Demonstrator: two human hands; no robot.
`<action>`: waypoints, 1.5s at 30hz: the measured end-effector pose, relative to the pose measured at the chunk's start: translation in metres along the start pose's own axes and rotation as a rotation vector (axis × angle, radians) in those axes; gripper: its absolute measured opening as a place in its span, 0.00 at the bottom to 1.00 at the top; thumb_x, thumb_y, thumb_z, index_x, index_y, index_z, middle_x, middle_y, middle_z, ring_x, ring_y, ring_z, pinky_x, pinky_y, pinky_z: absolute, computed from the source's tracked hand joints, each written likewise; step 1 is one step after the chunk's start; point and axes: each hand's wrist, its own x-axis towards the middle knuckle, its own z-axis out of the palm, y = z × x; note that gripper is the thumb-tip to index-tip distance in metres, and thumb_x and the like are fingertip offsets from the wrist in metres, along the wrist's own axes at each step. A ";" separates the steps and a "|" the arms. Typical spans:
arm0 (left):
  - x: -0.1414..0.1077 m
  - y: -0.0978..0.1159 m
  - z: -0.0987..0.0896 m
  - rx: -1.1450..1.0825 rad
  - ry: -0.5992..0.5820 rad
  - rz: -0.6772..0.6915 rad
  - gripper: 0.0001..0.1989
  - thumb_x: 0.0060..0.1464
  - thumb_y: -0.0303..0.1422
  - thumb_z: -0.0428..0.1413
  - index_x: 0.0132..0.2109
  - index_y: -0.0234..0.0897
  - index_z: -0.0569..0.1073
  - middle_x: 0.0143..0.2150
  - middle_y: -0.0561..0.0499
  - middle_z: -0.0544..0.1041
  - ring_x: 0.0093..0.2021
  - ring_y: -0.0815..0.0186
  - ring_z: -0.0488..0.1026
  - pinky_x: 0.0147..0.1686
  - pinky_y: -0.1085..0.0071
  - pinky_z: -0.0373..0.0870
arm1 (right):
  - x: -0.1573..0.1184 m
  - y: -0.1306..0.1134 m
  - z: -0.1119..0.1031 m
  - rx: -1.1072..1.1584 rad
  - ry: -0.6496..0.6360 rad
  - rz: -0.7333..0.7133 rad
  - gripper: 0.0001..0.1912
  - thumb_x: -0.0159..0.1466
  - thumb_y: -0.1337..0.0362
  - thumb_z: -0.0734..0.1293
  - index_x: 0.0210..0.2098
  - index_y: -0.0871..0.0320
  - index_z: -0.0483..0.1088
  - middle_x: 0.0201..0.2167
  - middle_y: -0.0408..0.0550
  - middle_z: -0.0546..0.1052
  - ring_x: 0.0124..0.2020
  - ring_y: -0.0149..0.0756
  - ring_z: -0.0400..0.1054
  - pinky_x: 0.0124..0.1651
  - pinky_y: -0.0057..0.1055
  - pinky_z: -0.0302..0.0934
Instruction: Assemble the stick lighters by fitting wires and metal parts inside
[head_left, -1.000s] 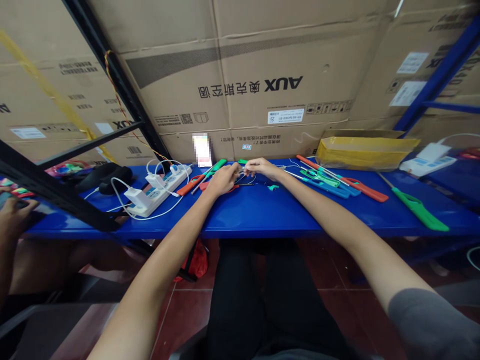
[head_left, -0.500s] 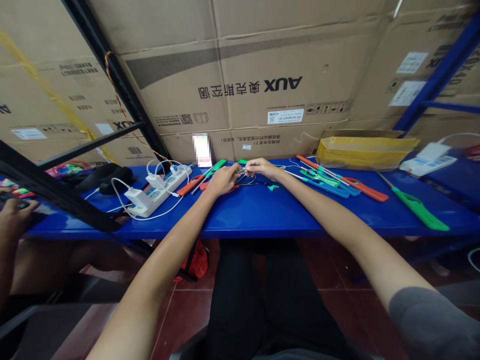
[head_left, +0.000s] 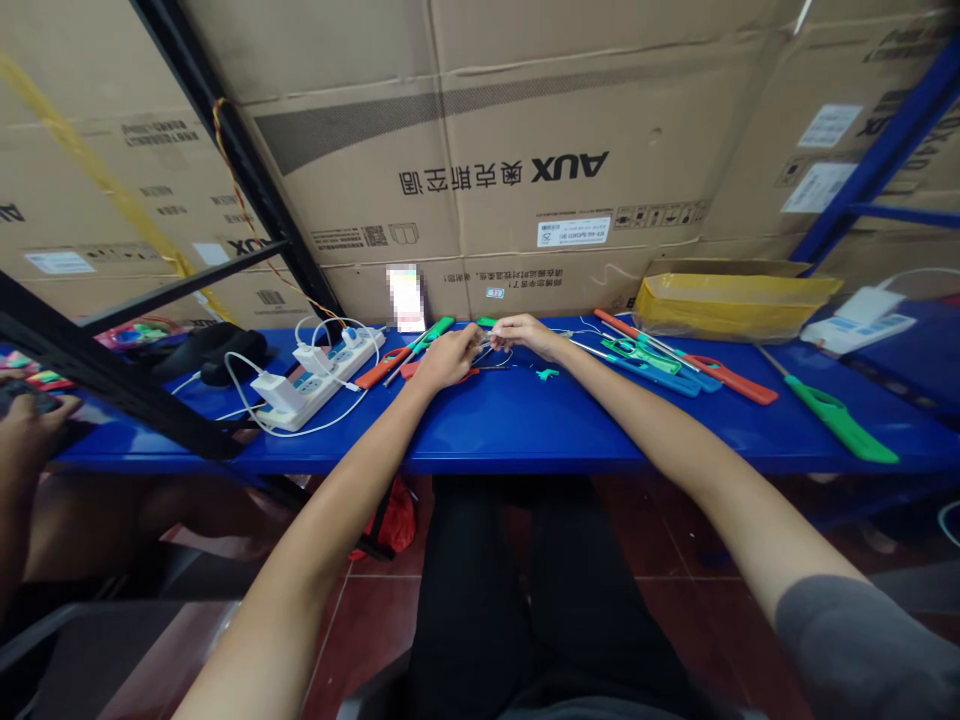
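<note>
My left hand (head_left: pixel 450 358) and my right hand (head_left: pixel 523 335) meet above the far part of the blue table, fingertips pinched close together. What sits between the fingers is small and pale, too small to name. A thin white wire (head_left: pixel 511 358) loops down just below the fingertips. Under my left hand lies a red lighter piece (head_left: pixel 466 376) with a thin dark rod pointing right. A small green plastic part (head_left: pixel 547 374) rests to the right of it. Left of my hands are an orange long-necked lighter (head_left: pixel 381 370) and a green one (head_left: pixel 439 328).
Blue lighters (head_left: pixel 660 376), an orange lighter (head_left: pixel 731 380) and a green lighter (head_left: pixel 840 415) lie to the right. A yellow-taped box (head_left: pixel 735 305) stands behind them. A power strip (head_left: pixel 322 375) with chargers is at left, near a black rack post (head_left: pixel 172 400). Another person's hand (head_left: pixel 34 420) shows far left.
My hands keep nearly the same pinched pose at the same spot. The view has shifted very slightly; nothing on the table has visibly moved.
</note>
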 end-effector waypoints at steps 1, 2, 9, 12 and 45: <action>0.000 0.000 0.000 -0.001 0.002 -0.005 0.09 0.71 0.31 0.53 0.55 0.41 0.74 0.50 0.40 0.84 0.51 0.47 0.82 0.48 0.57 0.75 | 0.001 0.000 -0.001 -0.021 0.018 -0.006 0.16 0.62 0.50 0.79 0.35 0.56 0.80 0.35 0.49 0.84 0.36 0.39 0.76 0.41 0.33 0.69; -0.001 0.000 -0.001 -0.004 0.003 -0.012 0.09 0.71 0.32 0.54 0.54 0.40 0.75 0.50 0.40 0.84 0.51 0.47 0.82 0.48 0.57 0.75 | 0.001 0.000 -0.002 -0.043 0.038 -0.013 0.15 0.62 0.51 0.79 0.36 0.56 0.80 0.35 0.49 0.84 0.36 0.38 0.76 0.40 0.34 0.69; -0.001 -0.002 0.001 -0.022 0.012 -0.063 0.09 0.69 0.31 0.56 0.54 0.40 0.75 0.46 0.42 0.84 0.45 0.50 0.82 0.46 0.58 0.75 | 0.001 -0.002 -0.019 -0.116 0.150 -0.071 0.15 0.66 0.50 0.77 0.40 0.56 0.79 0.37 0.50 0.84 0.36 0.39 0.76 0.43 0.37 0.72; -0.001 -0.004 0.002 -0.022 0.008 -0.068 0.10 0.69 0.33 0.55 0.54 0.39 0.76 0.45 0.42 0.84 0.45 0.49 0.82 0.45 0.58 0.74 | 0.000 0.000 -0.026 -0.155 0.168 -0.073 0.16 0.64 0.49 0.77 0.39 0.56 0.80 0.36 0.50 0.85 0.36 0.40 0.77 0.44 0.38 0.73; -0.001 0.004 -0.003 0.063 -0.013 -0.047 0.09 0.73 0.38 0.55 0.49 0.39 0.77 0.37 0.45 0.83 0.39 0.51 0.80 0.39 0.61 0.67 | 0.000 0.004 -0.012 -0.342 0.142 -0.158 0.17 0.60 0.49 0.77 0.37 0.56 0.84 0.39 0.51 0.87 0.41 0.44 0.79 0.53 0.44 0.72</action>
